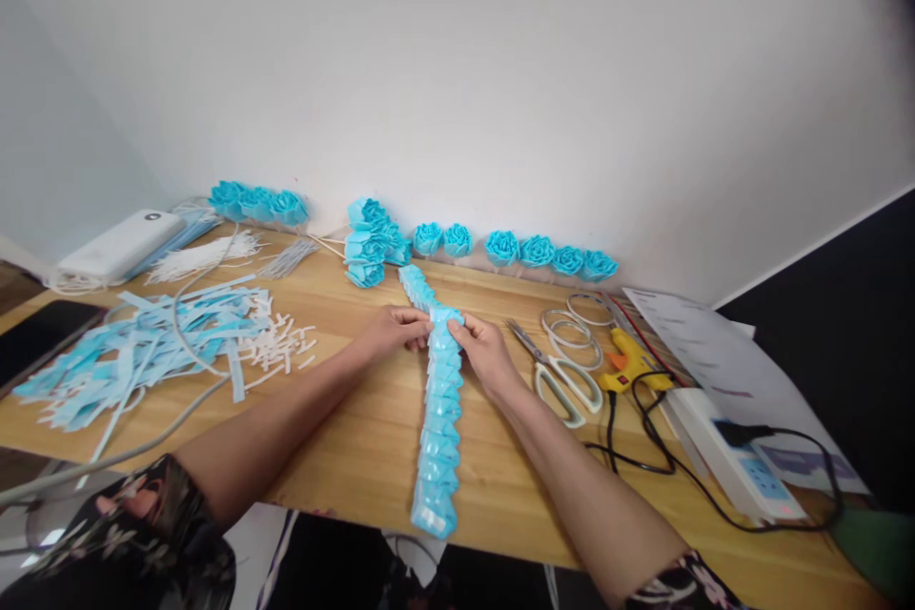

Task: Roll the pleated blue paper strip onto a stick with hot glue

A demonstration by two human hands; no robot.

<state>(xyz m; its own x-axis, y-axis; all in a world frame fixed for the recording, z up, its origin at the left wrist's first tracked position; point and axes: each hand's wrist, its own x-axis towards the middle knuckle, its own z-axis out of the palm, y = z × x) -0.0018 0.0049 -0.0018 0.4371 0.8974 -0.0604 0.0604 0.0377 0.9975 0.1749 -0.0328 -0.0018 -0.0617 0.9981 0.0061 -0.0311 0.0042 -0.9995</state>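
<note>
A long light-blue pleated strip (441, 400) runs from near the wall down to the table's front edge. My left hand (400, 329) pinches its left side partway along, fingers closed. On the opposite side my right hand (484, 348) grips the same strip, thumb on top. The strip's upper part (416, 286) bends away to the left behind my hands. Just beyond it lies a cluster of blue flowers (368, 243) on thin sticks. White-handled scissors (561, 381) rest to the right of my right hand.
Blue flowers (536, 251) line the wall. Cut blue strips (157, 334) and white scraps (282, 343) lie left, with a white power bank (121, 246) and phone (50, 334). At right are a yellow glue gun (633, 362), wire rings (572, 334), a power strip (743, 467), cables and paper (715, 343).
</note>
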